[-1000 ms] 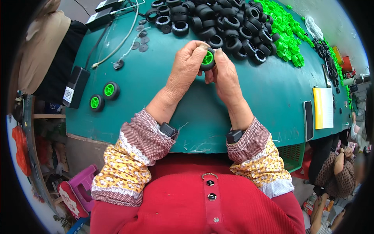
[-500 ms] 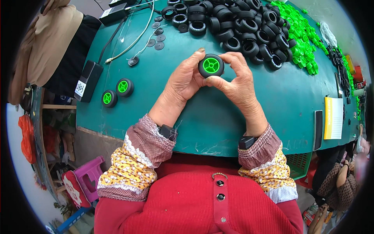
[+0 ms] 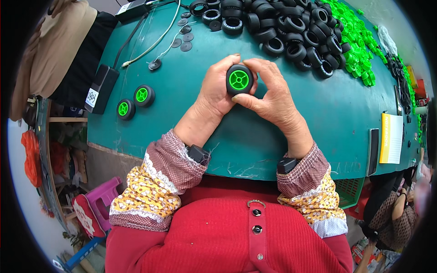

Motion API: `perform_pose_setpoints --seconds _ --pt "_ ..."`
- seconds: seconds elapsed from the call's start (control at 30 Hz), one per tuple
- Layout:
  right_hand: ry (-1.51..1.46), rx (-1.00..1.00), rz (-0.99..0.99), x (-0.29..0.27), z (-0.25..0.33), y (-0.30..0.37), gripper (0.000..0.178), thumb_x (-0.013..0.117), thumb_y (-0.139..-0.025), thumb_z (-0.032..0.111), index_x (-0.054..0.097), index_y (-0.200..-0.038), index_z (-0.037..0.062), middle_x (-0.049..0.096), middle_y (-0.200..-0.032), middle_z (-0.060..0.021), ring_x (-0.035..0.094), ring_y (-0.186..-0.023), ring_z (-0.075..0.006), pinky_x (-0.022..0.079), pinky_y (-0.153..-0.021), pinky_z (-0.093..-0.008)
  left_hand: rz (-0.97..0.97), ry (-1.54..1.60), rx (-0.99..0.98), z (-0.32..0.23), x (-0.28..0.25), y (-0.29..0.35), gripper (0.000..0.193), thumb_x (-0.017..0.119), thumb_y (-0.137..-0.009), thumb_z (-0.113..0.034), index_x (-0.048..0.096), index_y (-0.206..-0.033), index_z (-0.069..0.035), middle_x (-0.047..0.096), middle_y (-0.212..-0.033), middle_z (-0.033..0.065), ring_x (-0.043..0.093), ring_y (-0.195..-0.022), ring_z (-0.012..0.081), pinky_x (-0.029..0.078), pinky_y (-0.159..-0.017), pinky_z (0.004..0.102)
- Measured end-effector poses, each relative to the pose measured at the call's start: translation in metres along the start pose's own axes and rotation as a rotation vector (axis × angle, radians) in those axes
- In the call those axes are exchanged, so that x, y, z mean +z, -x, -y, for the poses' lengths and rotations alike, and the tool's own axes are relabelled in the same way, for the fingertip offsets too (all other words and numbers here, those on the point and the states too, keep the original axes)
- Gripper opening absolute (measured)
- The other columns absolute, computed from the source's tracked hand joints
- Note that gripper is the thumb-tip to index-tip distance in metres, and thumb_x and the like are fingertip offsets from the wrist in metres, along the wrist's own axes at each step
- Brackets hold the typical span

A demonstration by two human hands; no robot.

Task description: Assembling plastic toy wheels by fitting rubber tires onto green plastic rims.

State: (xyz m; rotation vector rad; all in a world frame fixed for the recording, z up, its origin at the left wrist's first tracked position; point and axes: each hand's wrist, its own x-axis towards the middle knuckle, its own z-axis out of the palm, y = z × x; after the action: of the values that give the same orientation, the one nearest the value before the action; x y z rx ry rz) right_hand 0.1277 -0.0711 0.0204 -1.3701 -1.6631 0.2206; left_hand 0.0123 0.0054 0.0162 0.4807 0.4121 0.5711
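"Where was that round black wheel with bright green spokes (image 3: pixel 239 79)?"
"Above the green table (image 3: pixel 327 123), gripped between left hand (image 3: pixel 213 87) and right hand (image 3: pixel 278 98); even pressure around it seemed best."

Head cam = L unit of side-by-side fisheye pair, upright view. Looks down + a bit fwd from above near edge of green table (image 3: pixel 337 123), close range: wearer's red top (image 3: pixel 205 236) this side of table, L hand (image 3: pixel 215 88) & R hand (image 3: pixel 276 98) over it. Edges bow.
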Motion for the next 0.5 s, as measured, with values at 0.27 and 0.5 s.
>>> perform_pose_setpoints --seconds 0.27,0.5 --pt "-0.053 0.176 0.025 -0.003 0.000 0.000 0.056 0.076 -0.056 0.023 0.052 -0.103 0.0031 0.054 -0.098 -0.0119 0.051 -0.091 -0.0271 0.043 -0.080 -0.0343 -0.057 -0.178 0.081 0.004 0.010 0.000 0.037 0.038 -0.090 -0.033 0.050 -0.087 0.002 0.057 -0.072 0.0116 0.057 -0.057 0.0185 0.051 -0.050 0.0286" --pt "-0.030 0.307 -0.047 -0.001 -0.006 0.004 0.057 0.077 -0.058 0.031 0.052 -0.099 0.0011 0.056 -0.091 -0.0120 0.054 -0.089 -0.0255 0.046 -0.076 -0.0335 0.013 -0.310 0.094 0.003 0.005 0.001 0.032 0.047 -0.088 -0.033 0.052 -0.095 -0.001 0.059 -0.082 0.0093 0.061 -0.069 0.0152 0.053 -0.056 0.0256"
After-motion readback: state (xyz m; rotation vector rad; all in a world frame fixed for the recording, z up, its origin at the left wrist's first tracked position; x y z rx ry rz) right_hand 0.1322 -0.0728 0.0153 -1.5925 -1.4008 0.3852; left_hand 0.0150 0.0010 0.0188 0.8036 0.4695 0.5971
